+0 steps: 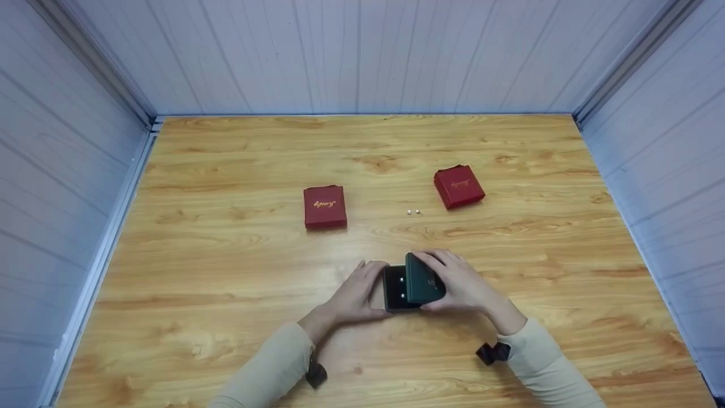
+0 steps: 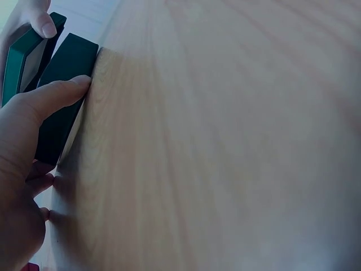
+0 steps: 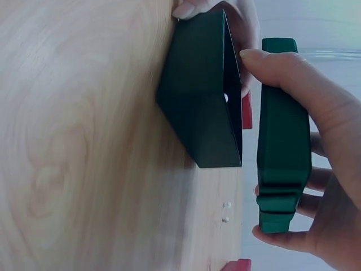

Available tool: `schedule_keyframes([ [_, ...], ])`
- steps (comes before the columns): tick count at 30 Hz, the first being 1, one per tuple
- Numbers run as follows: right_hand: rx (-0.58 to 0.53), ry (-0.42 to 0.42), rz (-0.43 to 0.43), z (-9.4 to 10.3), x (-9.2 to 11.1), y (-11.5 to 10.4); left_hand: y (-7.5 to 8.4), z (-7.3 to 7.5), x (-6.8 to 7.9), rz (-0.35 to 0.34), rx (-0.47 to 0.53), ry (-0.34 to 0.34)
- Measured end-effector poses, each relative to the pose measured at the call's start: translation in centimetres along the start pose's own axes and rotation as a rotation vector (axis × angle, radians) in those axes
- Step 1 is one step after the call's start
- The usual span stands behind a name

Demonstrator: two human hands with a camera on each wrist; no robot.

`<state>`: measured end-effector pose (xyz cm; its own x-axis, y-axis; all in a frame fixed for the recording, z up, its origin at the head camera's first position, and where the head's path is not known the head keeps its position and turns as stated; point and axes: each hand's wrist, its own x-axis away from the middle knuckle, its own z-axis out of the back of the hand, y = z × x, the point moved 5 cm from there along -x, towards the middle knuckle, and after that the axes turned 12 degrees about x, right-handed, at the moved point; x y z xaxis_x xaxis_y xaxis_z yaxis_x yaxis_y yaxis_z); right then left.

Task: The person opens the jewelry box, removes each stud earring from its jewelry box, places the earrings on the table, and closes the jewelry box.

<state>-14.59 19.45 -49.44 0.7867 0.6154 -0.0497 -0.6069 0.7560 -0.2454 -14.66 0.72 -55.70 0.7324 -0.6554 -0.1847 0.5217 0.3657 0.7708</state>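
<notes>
Left red box (image 1: 325,207): lid on, gold script up, contents hidden. Sits left of mid-desk (image 1: 226,238), closer to the far edge than the green box. Left hand (image 1: 354,292) is curled partway, gripping the green box base (image 3: 192,73) between thumb on the near wall and fingers toward the far wall; some fingers are lost behind the base in the left wrist view. Base is around mid-width, toward the desk's near edge; near edge itself is cut off in the head view. Can't tell if the base sits fully flat. Black insert (image 1: 393,306) inside, two shiny studs (image 1: 402,279) in it; its right part is hidden by the lid. Loose pair of pale studs (image 1: 418,212) lies on the desk between the red boxes, backs too small to make out. Green lid (image 1: 422,280) is off and tilted above the base's right side, pinched by the right hand (image 1: 459,286), thumb and fingers on opposite edges. Lid script unreadable. Right red box (image 1: 459,186): closed, skewed, nearer the far edge, contents hidden.
</notes>
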Motion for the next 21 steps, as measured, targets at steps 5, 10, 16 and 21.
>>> schedule_keyframes([
  [5,-0.003,-0.002,-0.016,0.2,0.5,0.7,0.0,0.0,0.0,0.002,0.000,0.000],
  [10,0.001,-0.010,-0.034,0.4,1.0,1.4,0.0,0.0,0.1,0.013,-0.005,-0.007],
  [16,0.002,0.004,-0.035,0.4,1.5,2.1,0.0,0.0,0.0,0.019,-0.008,-0.011],
  [21,0.025,0.015,-0.040,0.5,2.0,2.6,0.0,0.0,0.0,0.009,-0.007,-0.005],
])
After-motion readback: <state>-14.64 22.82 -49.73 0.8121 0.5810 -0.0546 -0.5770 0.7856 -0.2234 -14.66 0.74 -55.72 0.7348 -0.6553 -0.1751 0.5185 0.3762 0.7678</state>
